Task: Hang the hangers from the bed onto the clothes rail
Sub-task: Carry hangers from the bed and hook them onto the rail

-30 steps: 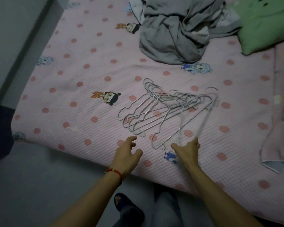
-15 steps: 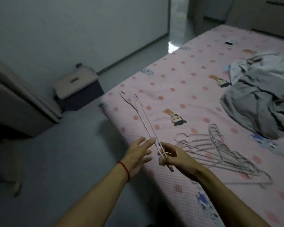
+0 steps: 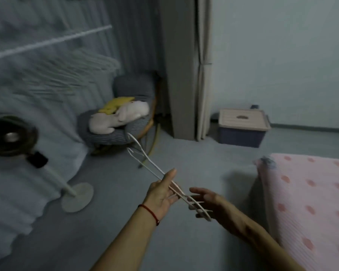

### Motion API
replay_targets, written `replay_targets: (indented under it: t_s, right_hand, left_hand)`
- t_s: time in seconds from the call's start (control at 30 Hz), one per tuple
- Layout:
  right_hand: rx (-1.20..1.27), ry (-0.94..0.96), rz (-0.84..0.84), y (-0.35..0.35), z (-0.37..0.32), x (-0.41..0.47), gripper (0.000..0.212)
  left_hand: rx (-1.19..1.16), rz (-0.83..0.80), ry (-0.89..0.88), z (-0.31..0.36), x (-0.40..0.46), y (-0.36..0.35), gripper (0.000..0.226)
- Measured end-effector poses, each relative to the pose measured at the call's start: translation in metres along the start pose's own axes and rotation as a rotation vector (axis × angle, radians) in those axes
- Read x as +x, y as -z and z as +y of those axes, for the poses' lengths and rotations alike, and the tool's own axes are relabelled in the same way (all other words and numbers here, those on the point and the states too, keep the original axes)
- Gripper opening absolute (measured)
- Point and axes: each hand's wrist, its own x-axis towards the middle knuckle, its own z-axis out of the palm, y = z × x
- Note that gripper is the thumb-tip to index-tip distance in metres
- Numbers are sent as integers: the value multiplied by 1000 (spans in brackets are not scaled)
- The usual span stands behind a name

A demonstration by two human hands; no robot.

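Note:
Two thin white hangers [image 3: 145, 159], seen edge-on, stick out over the floor towards the chair. My left hand [image 3: 162, 194], with a red string at the wrist, grips them near their lower end, thumb lying straight along them. My right hand [image 3: 209, 202] is just to the right, its fingers spread and straight, touching the hangers' end. The white clothes rail [image 3: 47, 42] runs across the upper left, blurred, with several white hangers [image 3: 67, 73] on it. The pink dotted bed [image 3: 305, 202] shows only its corner at the right.
A standing fan [image 3: 10, 135] with a round base [image 3: 76, 198] stands at the left on the floor. A striped chair [image 3: 133, 87] holds a plush toy [image 3: 117, 116]. A lidded storage box [image 3: 243, 126] sits by the wall, beside a curtain [image 3: 184, 75].
I have turned from the bed to the rail side of the room. The hangers passed from my right hand's pinch into my left hand, and the right fingers opened.

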Motion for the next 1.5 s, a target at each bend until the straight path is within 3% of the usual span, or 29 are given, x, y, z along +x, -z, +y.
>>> replay_targets:
  t_s: [0.3,0.57,0.63,0.7,0.83,0.87,1.03,1.23,1.5]
  right_hand:
    - [-331,123,-259,-204,-77,108,34]
    - [-311,344,-375,-293,-147,172,39]
    - [-285,345,-374,-304,-167,196,37]
    - [-256,333,-385,-315,-189,223,36]
    - [-184,336,-425,-336,-236,267,39]
    - [-180,330,-431,-342,-248,274,38]
    - [-214,378,-424,-378,-297,309,39]
    - [-325,391,-403,-430,-329,348,51]
    - [-476,468,-311,-470,-328,376,62]
  left_hand:
    - [-53,309,-128,93,-1,186,56]
    - [-148,532,-245,173,2,262,101]
    - [-143,575,-314,197,-2,272,96]
    - [-116,674,-389,222,-7,281,77]
    - [117,937,-652,275,-19,294,24]
    - [204,1002,-701,289,-24,299,22]
    - [574,1257,-778,345,-35,349,66]
    - [1008,1358,-756,402,-41,397,71]
    - [1111,1317,-870,421,-28,440,66]
